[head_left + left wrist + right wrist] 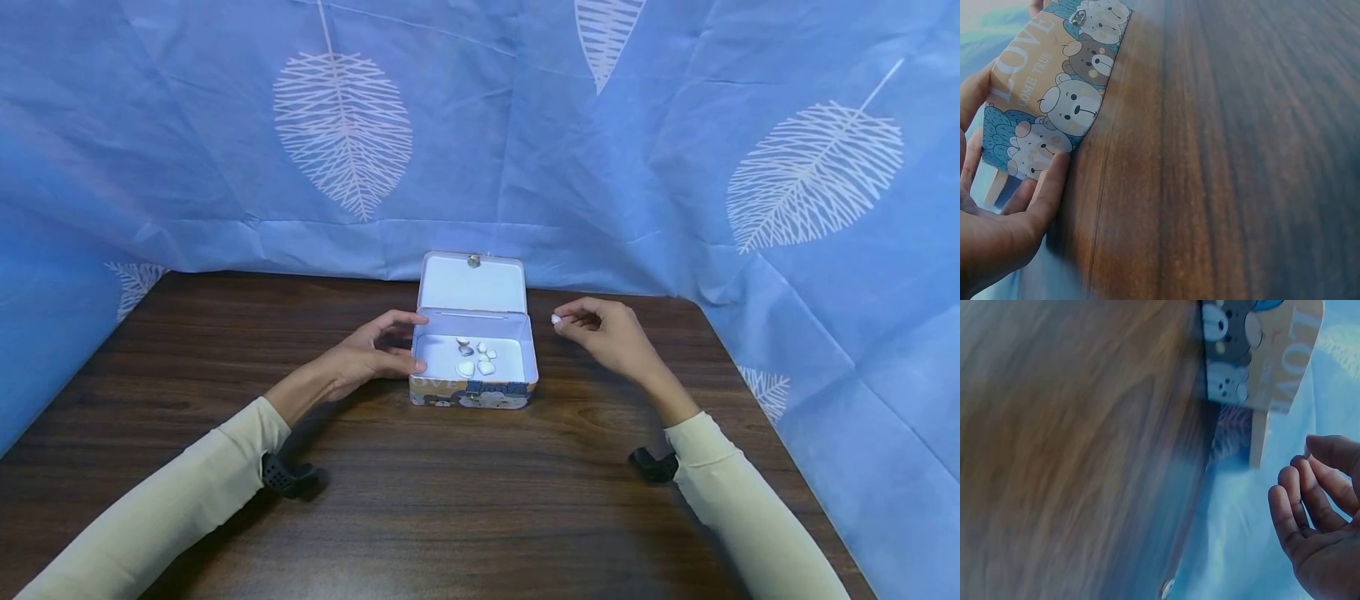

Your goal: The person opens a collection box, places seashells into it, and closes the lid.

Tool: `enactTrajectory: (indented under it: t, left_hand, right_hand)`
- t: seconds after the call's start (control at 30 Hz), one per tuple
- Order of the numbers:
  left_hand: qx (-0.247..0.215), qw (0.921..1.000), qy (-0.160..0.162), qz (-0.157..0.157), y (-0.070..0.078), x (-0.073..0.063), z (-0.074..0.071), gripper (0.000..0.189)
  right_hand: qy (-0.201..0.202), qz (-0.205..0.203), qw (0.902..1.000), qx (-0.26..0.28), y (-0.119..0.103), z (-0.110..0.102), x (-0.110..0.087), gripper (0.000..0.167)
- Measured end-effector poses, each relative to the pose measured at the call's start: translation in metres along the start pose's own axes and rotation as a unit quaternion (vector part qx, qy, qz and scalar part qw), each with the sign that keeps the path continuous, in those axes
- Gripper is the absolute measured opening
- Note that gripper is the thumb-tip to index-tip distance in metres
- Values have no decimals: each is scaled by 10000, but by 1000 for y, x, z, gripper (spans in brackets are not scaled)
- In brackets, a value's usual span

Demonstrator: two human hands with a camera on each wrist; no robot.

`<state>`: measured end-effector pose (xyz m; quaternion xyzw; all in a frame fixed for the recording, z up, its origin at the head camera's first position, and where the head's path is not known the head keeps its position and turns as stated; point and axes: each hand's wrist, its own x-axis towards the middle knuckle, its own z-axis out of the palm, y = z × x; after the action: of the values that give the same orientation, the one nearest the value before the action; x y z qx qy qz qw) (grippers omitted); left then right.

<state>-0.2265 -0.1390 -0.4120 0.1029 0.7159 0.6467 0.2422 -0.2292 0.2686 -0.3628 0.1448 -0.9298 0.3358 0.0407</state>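
An open tin box (474,397) with cartoon bears on its side stands on the table, its lid (468,287) tipped up at the back. Several small white and darker seashells (486,367) lie on its floor. My left hand (356,358) holds the box at its left end, thumb near the front corner and index finger at the rear corner. To the right of the box, my right hand (611,337) pinches a small white shell (556,319) between thumb and fingertips, apart from the box. In the right wrist view, only a bit of that shell shows.
The box stands toward the back of a dark wooden table (450,500). A blue curtain (525,150) with white leaf prints hangs behind it. In the right wrist view, a small pale round thing (1167,589) lies near the table's edge.
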Motion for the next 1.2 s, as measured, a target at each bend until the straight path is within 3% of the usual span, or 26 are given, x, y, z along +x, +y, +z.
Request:
enactTrajectory:
  t: [0.47, 0.7, 1.2]
  left_hand:
    - [-8, 10000, -28, 24, -1, 0, 0, 81]
    - [0, 10000, -47, 52, -1, 0, -1, 81]
    - [-32, 10000, -50, 19, 0, 0, 1, 81]
  right_hand:
    - [23, -280, 9991, 332, -41, 19, 9, 24]
    - [-236, -466, 9970, 575, -60, 32, 13, 24]
    - [-528, -806, 9937, 578, -75, 58, 19, 24]
